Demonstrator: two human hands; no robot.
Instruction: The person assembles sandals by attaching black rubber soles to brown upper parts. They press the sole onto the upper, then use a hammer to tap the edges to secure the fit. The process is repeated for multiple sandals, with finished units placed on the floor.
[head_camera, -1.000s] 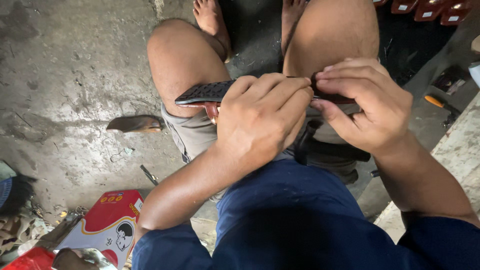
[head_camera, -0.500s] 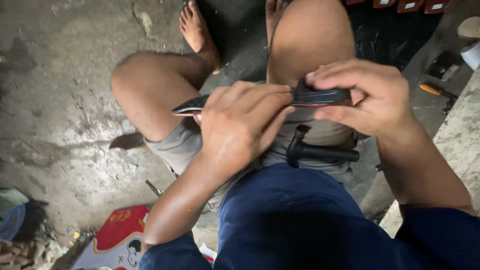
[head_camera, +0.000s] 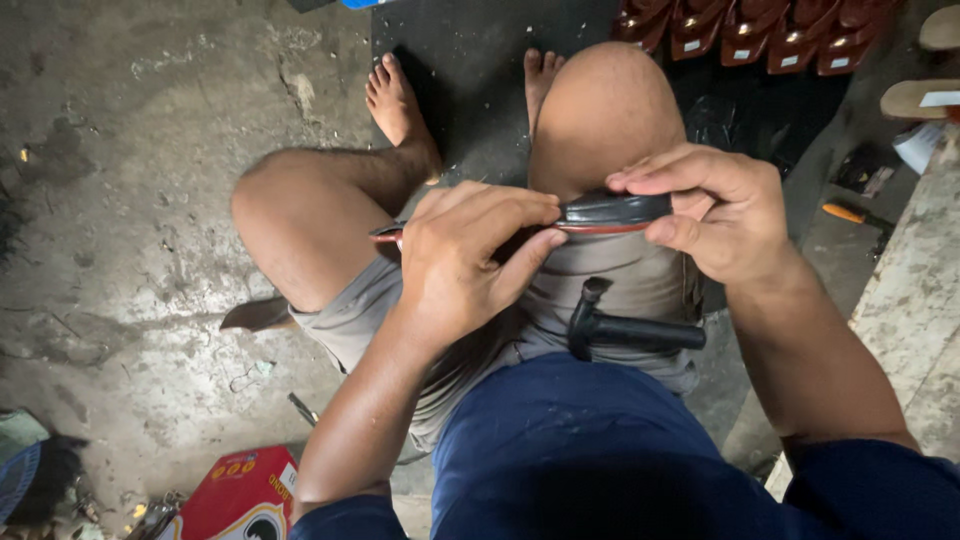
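I sit with bare knees over a grey concrete floor. Both hands hold a flat black shoe sole (head_camera: 610, 211) with a red underside, edge-on above my lap. My left hand (head_camera: 470, 260) wraps its left end, fingers over the top and thumb below. My right hand (head_camera: 715, 210) pinches its right end between fingers and thumb. A black hammer (head_camera: 625, 330) lies across my lap on the grey shorts, just under the sole, touched by neither hand.
A row of dark red shoe pieces (head_camera: 760, 30) lines the top right on a black mat (head_camera: 470, 80). A red cardboard box (head_camera: 235, 495) sits at lower left. An orange-handled tool (head_camera: 850, 213) lies beside a concrete ledge (head_camera: 915, 290) at right.
The view has shifted, so my knees and feet sit lower in the frame. Both hands keep their hold on the sole, now turned more edge-on, and the hammer shows fully.
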